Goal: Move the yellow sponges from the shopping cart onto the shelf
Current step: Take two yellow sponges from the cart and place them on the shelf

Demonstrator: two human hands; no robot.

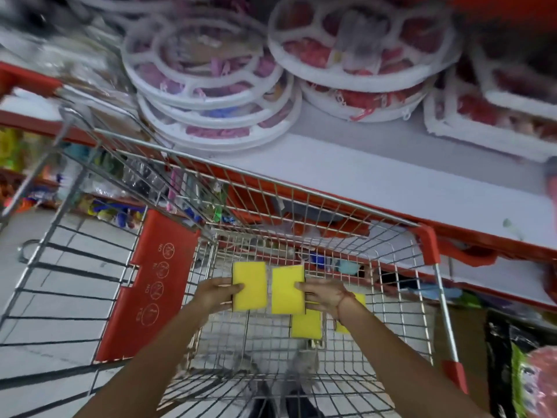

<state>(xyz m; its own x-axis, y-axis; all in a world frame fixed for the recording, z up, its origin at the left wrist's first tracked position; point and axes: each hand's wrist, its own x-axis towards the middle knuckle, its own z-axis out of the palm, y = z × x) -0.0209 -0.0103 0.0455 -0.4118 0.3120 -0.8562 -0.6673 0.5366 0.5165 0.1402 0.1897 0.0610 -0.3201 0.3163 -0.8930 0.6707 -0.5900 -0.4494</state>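
Both my hands are inside the wire shopping cart (328, 203). My left hand (215, 294) grips a yellow sponge (250, 285) by its left edge. Beside it, my right hand (324, 295) grips a second yellow sponge (287, 292) by its right edge. The two sponges are held side by side above the cart floor. Two more yellow sponges lie lower in the cart: one (306, 325) under the held pair, another (343, 327) mostly hidden behind my right wrist. The white shelf (376, 176) with a red front edge runs just beyond the cart.
Round white clip hangers (211, 86) are stacked at the back of the shelf, with white rectangular ones (497, 116) to the right. The cart's red child-seat flap (156, 285) stands at the left. Packaged goods (518, 366) hang lower right. Lower shelves hold colourful items at the left.
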